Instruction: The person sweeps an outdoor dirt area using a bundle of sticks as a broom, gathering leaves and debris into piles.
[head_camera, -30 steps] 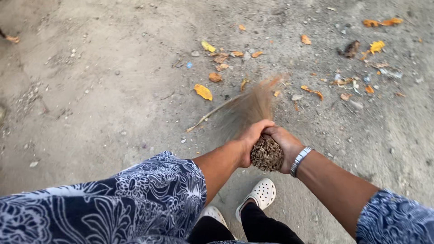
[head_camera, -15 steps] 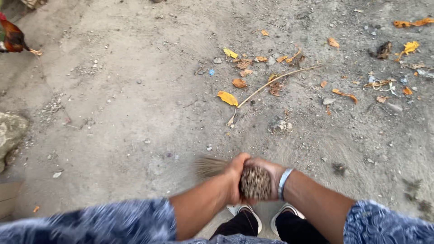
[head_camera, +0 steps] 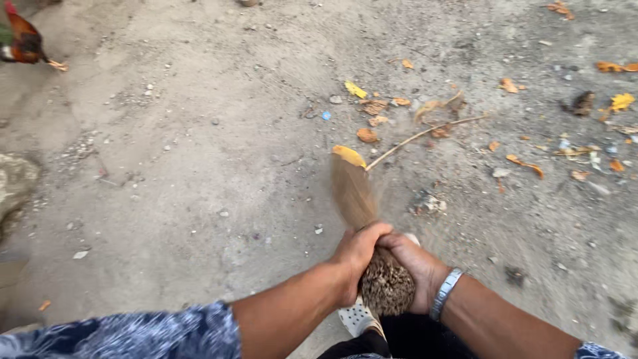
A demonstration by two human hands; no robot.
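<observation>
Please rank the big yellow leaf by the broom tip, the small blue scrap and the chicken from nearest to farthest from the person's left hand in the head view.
From the left hand:
1. Yellow leaf, just ahead.
2. Blue scrap, farther ahead.
3. Chicken, far upper left corner.

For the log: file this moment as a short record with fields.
left hand: grips the broom bundle
right hand: grips the same bundle, metal wristband on the wrist
broom bristles: blurred, by a yellow leaf
ground: bare dirt, scattered leaves, a thin stick
far left: a chicken
</observation>
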